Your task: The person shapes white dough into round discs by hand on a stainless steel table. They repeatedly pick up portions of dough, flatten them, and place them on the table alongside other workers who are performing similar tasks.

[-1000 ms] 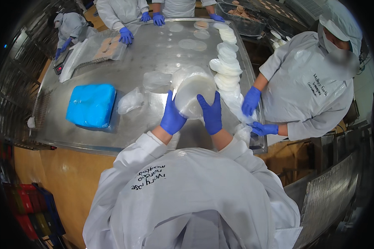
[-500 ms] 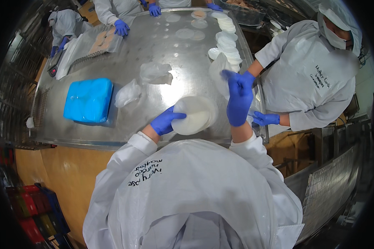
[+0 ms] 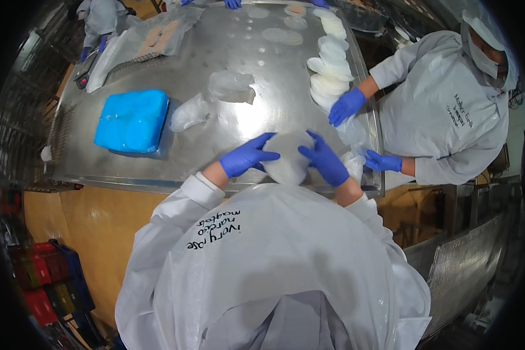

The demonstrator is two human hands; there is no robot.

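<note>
In front of me, at the near edge of the table, a stack of round, translucent white sheets [image 3: 284, 160] is held between my two blue-gloved hands. My left hand [image 3: 245, 156] grips its left edge, thumb and fingers around it. At the right edge, my right hand [image 3: 326, 162] has its fingers closed on the rim. The stack looks slightly blurred. Crumpled clear plastic [image 3: 231, 87] and a smaller crumpled plastic bag [image 3: 189, 112] lie beyond my left hand.
A blue wrapped block [image 3: 132, 121] sits left on the metal table [image 3: 216, 151]. Overlapping white discs [image 3: 331, 73] line the right side, where a co-worker's gloved hand [image 3: 348, 107] reaches in. Flat pinkish pieces [image 3: 160, 36] lie on plastic at the far left.
My right hand has come down from the row of discs to the stack's right edge. My left hand still holds the stack. A co-worker's hand now rests near the discs; the view has shifted.
</note>
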